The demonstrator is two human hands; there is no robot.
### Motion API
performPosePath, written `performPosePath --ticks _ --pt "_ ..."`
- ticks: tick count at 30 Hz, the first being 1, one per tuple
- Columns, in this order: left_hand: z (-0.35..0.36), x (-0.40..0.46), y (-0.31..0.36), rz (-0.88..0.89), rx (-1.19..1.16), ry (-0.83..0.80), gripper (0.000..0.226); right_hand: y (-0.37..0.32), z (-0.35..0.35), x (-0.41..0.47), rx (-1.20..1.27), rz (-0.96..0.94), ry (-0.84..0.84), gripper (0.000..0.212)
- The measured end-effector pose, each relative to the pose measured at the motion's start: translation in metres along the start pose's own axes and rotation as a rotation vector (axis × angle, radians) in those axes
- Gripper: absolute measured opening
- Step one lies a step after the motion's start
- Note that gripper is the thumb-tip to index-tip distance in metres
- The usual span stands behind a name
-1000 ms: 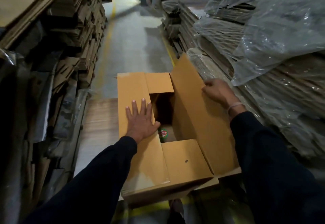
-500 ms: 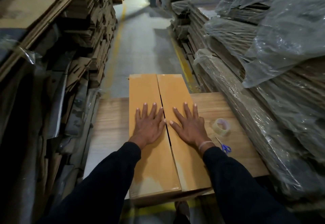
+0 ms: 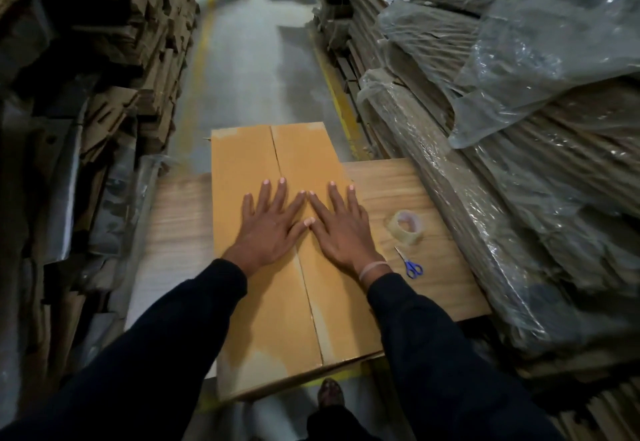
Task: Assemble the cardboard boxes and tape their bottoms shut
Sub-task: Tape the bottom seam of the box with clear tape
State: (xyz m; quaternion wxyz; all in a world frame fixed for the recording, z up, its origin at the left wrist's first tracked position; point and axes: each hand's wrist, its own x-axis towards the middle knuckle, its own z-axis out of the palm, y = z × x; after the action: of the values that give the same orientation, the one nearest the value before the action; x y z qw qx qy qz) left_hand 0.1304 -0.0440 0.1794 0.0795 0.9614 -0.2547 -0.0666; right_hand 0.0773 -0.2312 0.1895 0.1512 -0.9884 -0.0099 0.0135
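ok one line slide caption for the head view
Both hands, left and right, press the box flaps flat beside tape.

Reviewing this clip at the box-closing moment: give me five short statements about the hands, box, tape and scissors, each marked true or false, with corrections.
1. Both hands lie flat on the cardboard box, the left hand and right hand either side of the seam. True.
2. The right hand is gripping the tape roll. False: the tape roll lies untouched on the wooden table, right of that hand.
3. The two top flaps are folded shut and meet along a centre seam. True.
4. Tape already covers the seam. False: no tape shows; the seam is bare.
5. The scissors lie on top of the box. False: the blue-handled scissors lie on the table, nearer the person than the tape roll.
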Motion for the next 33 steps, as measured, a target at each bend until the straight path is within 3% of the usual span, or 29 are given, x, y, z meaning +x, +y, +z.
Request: performPosePath --ticks 3,5,8,12,16,19,22,28,33 --pt "0.007 0.006 -0.002 0.047 0.032 0.056 0.079 0.027 -0.018 0.004 0.426 0.006 0.004 0.057" --pt "0.013 0.005 -0.002 0.061 0.053 0.104 0.074 0.064 -0.03 0.01 0.662 0.053 0.123 0.05" --pt "0.015 0.004 -0.002 0.062 0.066 0.133 0.071 0.144 -0.025 0.031 0.503 0.293 0.216 0.045" --pt "0.014 0.005 0.001 0.074 0.107 0.15 0.071 0.231 0.01 0.048 0.277 0.508 -0.05 0.056" --pt "0.016 0.007 0.0 0.061 0.134 0.15 0.073 0.253 0.039 0.066 -0.014 0.455 -0.251 0.065" --pt "0.018 0.01 0.005 0.041 0.141 0.159 0.073 0.256 0.056 0.083 -0.192 0.406 -0.275 0.067" --pt "0.02 0.015 0.011 0.019 0.132 0.179 0.072 0.26 0.072 0.095 -0.275 0.388 -0.247 0.054" --pt "0.019 0.028 0.019 -0.002 0.12 0.185 0.075 0.273 0.094 0.098 -0.166 0.4 -0.022 0.021" --pt "0.02 0.031 0.016 0.026 0.079 0.192 0.08 0.273 0.073 0.092 0.256 0.492 0.161 0.018"
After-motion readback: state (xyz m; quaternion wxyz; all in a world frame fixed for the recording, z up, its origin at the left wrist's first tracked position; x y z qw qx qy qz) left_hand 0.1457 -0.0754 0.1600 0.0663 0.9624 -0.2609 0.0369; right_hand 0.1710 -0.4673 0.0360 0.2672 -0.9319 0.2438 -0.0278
